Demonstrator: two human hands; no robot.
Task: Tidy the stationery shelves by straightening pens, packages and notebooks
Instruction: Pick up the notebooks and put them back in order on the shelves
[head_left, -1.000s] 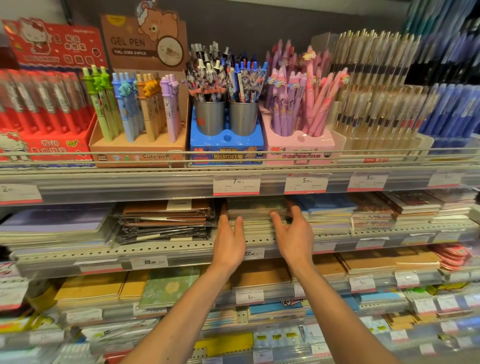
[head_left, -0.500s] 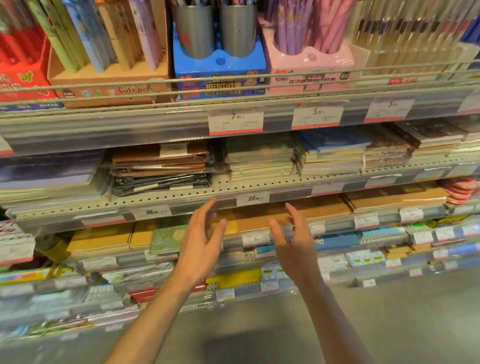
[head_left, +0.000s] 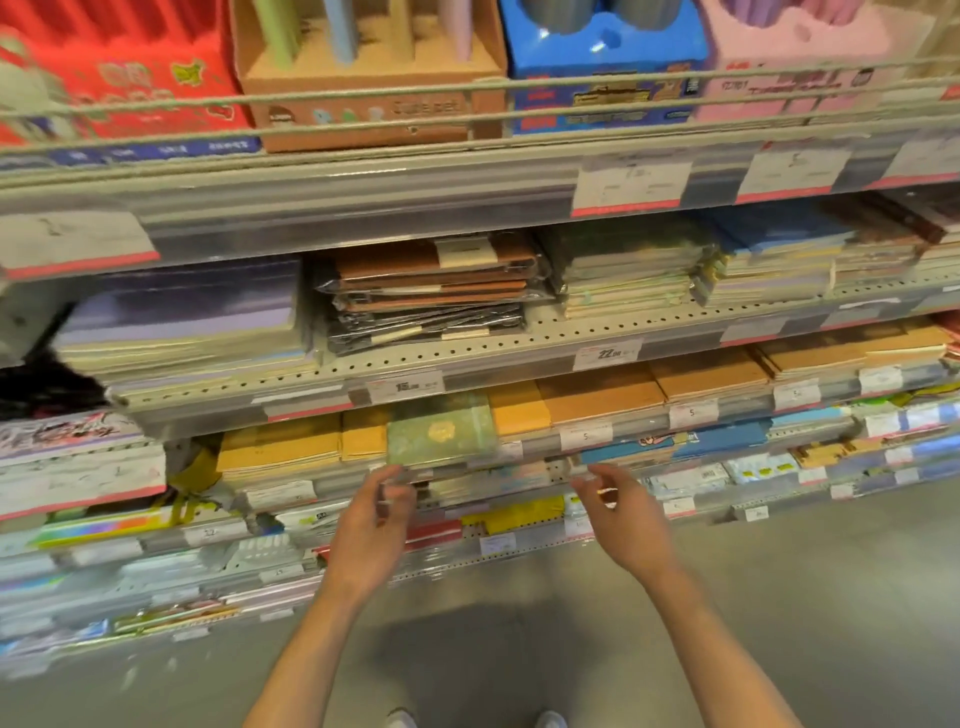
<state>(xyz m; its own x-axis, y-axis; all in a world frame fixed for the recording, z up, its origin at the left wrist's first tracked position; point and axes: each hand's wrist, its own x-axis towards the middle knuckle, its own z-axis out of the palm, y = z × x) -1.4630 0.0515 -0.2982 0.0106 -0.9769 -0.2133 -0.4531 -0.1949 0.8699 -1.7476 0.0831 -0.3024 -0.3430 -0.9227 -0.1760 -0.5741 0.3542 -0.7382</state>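
Down by the lower notebook shelf (head_left: 467, 470), the left hand (head_left: 371, 525) and right hand (head_left: 626, 519) have been dropped from the shelf above, fingers loosely apart and holding nothing, so the green notebook (head_left: 441, 428) lying there is probably fixed next.

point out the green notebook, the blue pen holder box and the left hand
green notebook (head_left: 441, 435), head view, middle of its cover
blue pen holder box (head_left: 605, 62), head view, front face above the rail
left hand (head_left: 371, 525), head view, back of the hand
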